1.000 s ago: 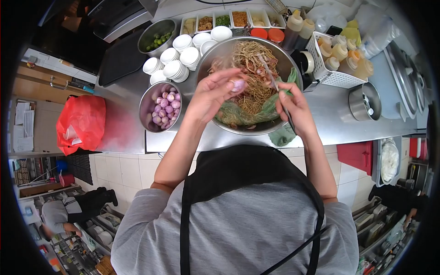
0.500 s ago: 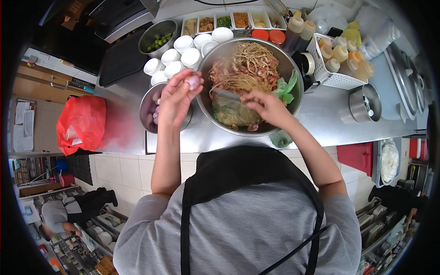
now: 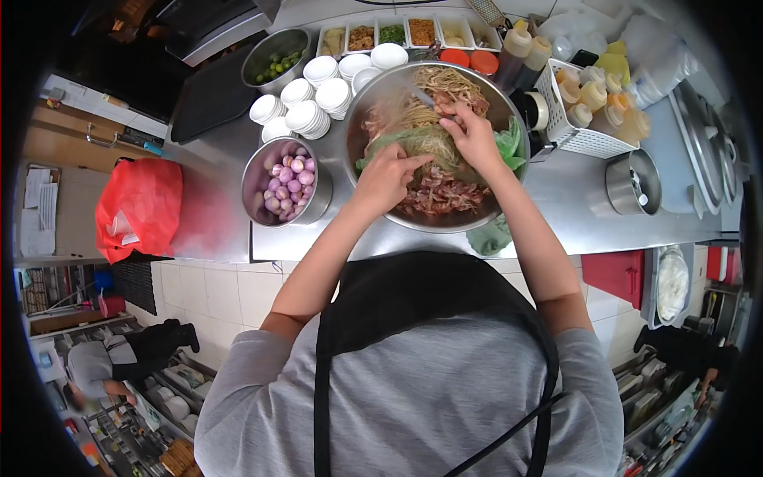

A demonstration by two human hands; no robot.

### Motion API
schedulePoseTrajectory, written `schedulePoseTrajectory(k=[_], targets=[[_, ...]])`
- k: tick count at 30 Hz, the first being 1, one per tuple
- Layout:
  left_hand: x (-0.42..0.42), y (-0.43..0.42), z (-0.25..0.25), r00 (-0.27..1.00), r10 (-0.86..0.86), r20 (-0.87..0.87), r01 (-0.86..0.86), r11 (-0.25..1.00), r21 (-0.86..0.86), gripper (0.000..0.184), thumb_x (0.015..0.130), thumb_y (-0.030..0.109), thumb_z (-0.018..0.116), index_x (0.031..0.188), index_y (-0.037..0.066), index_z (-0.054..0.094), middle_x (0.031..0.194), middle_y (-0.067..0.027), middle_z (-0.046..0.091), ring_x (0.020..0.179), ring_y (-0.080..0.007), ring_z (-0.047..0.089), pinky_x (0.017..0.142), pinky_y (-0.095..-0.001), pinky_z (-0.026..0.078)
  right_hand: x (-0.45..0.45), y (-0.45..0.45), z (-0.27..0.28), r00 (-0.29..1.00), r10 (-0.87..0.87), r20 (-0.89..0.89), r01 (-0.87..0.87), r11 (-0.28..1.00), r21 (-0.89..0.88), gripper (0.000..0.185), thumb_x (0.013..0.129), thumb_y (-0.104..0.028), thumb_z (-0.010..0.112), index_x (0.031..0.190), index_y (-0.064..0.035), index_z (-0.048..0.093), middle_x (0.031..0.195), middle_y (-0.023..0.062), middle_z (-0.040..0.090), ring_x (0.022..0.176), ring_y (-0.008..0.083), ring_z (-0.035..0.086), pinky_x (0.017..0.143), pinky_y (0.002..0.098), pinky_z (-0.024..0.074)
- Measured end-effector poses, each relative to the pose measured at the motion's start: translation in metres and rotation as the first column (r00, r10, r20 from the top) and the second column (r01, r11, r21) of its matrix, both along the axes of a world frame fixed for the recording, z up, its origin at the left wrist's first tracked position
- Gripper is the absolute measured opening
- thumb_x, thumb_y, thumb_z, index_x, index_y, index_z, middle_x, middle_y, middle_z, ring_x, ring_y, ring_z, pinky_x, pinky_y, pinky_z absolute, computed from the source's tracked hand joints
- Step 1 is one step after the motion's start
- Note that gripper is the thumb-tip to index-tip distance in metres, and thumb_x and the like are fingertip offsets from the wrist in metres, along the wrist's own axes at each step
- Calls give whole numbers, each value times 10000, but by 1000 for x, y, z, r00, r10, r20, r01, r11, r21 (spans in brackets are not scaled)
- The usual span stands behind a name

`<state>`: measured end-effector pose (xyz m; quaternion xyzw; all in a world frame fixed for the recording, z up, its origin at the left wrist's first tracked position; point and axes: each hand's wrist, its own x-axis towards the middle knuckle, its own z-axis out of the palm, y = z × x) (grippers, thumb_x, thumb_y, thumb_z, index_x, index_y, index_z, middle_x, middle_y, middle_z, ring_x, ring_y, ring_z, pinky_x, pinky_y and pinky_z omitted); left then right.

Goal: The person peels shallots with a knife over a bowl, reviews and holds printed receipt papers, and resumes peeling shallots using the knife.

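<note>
A large steel bowl (image 3: 515,184) holds papery peelings (image 3: 445,79), reddish skins (image 3: 445,193) and a green plastic bag (image 3: 425,145) with pale scraps. Over the bag is my left hand (image 3: 387,179), its index finger stretched out and touching the bag or its contents. No shallot shows in that hand. My right hand (image 3: 475,139), above the bowl's far right part, grips a small knife whose grey blade (image 3: 422,97) points up and left; its handle is hidden by the fingers. Purple shallots (image 3: 290,184) fill a smaller steel bowl (image 3: 322,197) on the left.
Stacked white dishes (image 3: 308,119) and a bowl of limes (image 3: 253,60) stand at the back left. Ingredient trays (image 3: 389,33) line the wall. Sauce bottles (image 3: 515,48), a white basket (image 3: 592,143) and a small pot (image 3: 632,195) are rightward. A red bag (image 3: 139,207) lies left.
My left hand has swung right, from above the small bowl into the large one; the shallot it held is out of sight. My right hand has moved farther up the bowl with the knife.
</note>
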<state>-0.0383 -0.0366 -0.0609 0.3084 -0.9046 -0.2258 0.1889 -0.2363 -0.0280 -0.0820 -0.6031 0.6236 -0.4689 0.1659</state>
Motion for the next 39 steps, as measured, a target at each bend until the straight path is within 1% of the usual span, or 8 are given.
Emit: schedulePoseTrajectory(k=[6, 13, 15, 25, 28, 31, 34, 39], targets=[[2, -14, -4, 999, -35, -36, 40, 989, 144, 500, 664, -44, 549, 1086, 220, 600, 777, -96, 482, 768, -249, 511, 724, -334, 431, -7, 26, 50, 870, 44, 491, -119, 985, 123, 204, 817, -115, 568, 1008, -53, 527, 646, 21, 539, 528, 83, 465, 489, 224, 381], [15, -23, -7, 985, 45, -164, 20, 927, 375, 371, 700, -22, 593, 1051, 99, 591, 833, -87, 568, 793, -190, 561, 732, -277, 442, 4, 100, 55, 814, 92, 573, -371, 841, 393, 353, 850, -95, 507, 1202, -110, 475, 664, 8, 532, 491, 60, 425, 458, 191, 356], [21, -24, -7, 924, 202, -323, 76, 732, 677, 287, 781, -6, 553, 1066, 22, 544, 940, -55, 591, 862, -123, 552, 761, -250, 435, 7, 104, 40, 815, 92, 572, -388, 820, 421, 378, 855, -96, 494, 1229, -138, 460, 653, 3, 519, 490, 59, 415, 459, 191, 354], [39, -29, 17, 634, 685, -360, 215, 291, 932, 252, 789, 170, 608, 985, 27, 541, 837, -23, 572, 769, -96, 535, 705, -209, 424, -3, 97, 77, 931, 50, 362, -244, 823, 514, 514, 794, -255, 612, 1208, 7, 458, 657, 37, 557, 610, 88, 513, 571, 235, 419], [36, -51, 4, 800, 537, -265, -60, 513, 856, 236, 754, 202, 654, 872, 26, 549, 767, -11, 560, 696, -106, 530, 668, -212, 434, -46, 68, 45, 996, -3, 86, -17, 974, 225, 446, 750, -263, 652, 1072, 29, 552, 675, 93, 586, 602, 163, 550, 595, 280, 431], [28, -54, 19, 964, 260, -54, -162, 735, 659, 209, 759, 211, 652, 839, 39, 565, 743, -10, 567, 686, -109, 537, 665, -213, 431, -63, 57, 54, 994, -77, -81, 101, 923, 372, 352, 712, -279, 677, 747, 54, 566, 715, 209, 572, 658, 316, 564, 648, 344, 432], [19, -41, 26, 909, 284, -305, 9, 719, 695, 224, 771, 206, 636, 892, 36, 552, 828, -39, 580, 770, -114, 545, 693, -219, 434, -47, 66, 62, 996, -53, -77, 77, 933, 353, 431, 735, -236, 657, 1035, 59, 561, 675, 39, 552, 633, 139, 526, 628, 275, 418], [12, -19, 38, 764, 475, -437, 424, 141, 895, 305, 822, 80, 513, 1102, -16, 442, 1086, -147, 519, 1036, -208, 498, 892, -307, 404, 0, 92, 71, 939, -91, 331, -42, 927, 373, 467, 920, -258, 390, 1330, -58, 291, 660, 1, 489, 486, 43, 376, 447, 176, 327]])
